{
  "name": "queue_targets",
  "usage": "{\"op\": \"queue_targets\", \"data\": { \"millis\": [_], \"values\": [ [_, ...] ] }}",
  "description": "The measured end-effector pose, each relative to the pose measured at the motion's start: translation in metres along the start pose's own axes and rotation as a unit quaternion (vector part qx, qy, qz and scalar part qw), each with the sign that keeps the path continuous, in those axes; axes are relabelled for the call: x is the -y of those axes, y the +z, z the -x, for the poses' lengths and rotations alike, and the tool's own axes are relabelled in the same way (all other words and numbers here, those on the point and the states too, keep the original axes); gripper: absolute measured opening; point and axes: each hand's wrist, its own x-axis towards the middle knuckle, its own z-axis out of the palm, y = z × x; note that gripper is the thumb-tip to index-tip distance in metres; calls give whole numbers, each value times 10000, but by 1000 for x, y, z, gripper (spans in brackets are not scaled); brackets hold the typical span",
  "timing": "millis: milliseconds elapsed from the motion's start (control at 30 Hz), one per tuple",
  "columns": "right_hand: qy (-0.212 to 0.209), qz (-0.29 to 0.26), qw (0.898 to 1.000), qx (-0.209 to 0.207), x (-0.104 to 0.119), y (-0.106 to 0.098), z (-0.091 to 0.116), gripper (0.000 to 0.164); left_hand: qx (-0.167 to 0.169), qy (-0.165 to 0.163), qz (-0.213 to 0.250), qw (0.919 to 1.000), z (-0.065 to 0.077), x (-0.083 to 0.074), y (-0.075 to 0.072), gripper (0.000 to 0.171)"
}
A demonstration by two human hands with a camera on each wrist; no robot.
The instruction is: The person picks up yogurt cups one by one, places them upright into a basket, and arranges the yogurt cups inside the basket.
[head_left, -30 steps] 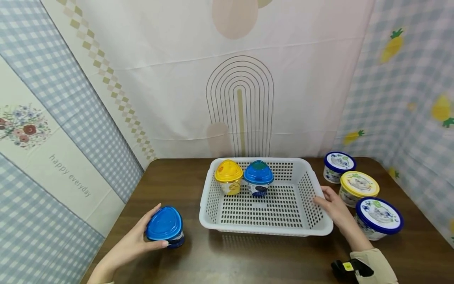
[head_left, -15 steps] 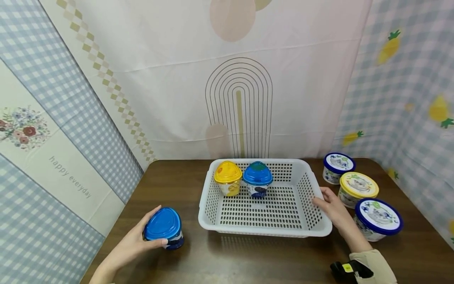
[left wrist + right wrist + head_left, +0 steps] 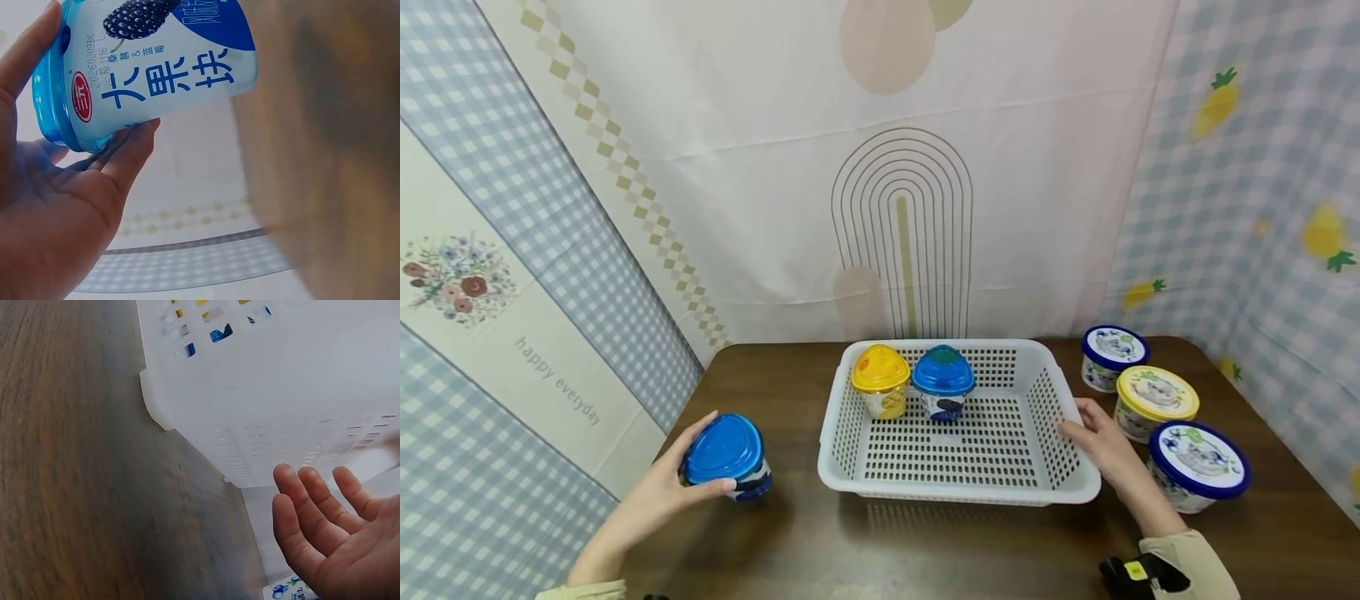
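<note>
My left hand [image 3: 658, 492] grips a yogurt cup [image 3: 726, 450] with a blue lid, fingers on the far side and thumb on the near side. The cup is tilted and held off the table. In the left wrist view its white label [image 3: 169, 69] shows a blackberry-like fruit and blue lettering. My right hand [image 3: 1108, 446] holds the right rim of a white plastic basket [image 3: 955, 493], thumb over the rim and fingers along the outer wall. Inside the basket, at back left, stand a yellow-lidded cup [image 3: 881, 375] and a blue-lidded cup [image 3: 943, 375].
Right of the basket three round tubs stand in a row: a blue-lidded one [image 3: 1115, 346] at the back, a yellow-lidded one [image 3: 1157, 393], and a larger-looking blue-lidded one [image 3: 1200, 457] nearest. Patterned cloth [image 3: 760, 217] hangs behind the brown wooden table [image 3: 880, 558].
My left hand has raised the blue-lidded yogurt cup off the table and shifted it a little left. My right hand has stayed on the basket rim.
</note>
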Motion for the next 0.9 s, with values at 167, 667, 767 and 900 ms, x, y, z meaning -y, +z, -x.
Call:
{"op": "queue_targets", "data": {
  "millis": [167, 667, 767, 900],
  "values": [
    [-51, -56, 10000, -18, 0, 1, 0, 56, -157, 239, -165, 9995, -12, -15, -17, 96],
    [-28, -123, 9999, -26, -1, 1, 0, 55, 83, 929, -666, 9934, -82, -92, -18, 96],
    [-4, -115, 9999, -20, -1, 0, 0, 55, 216, 1087, -607, 9920, -97, -105, -11, 98],
    [10, -76, 10000, 1, -2, 1, -1, 55, 225, 1233, -598, 9903, -115, -127, -9, 100]
  ]
}}
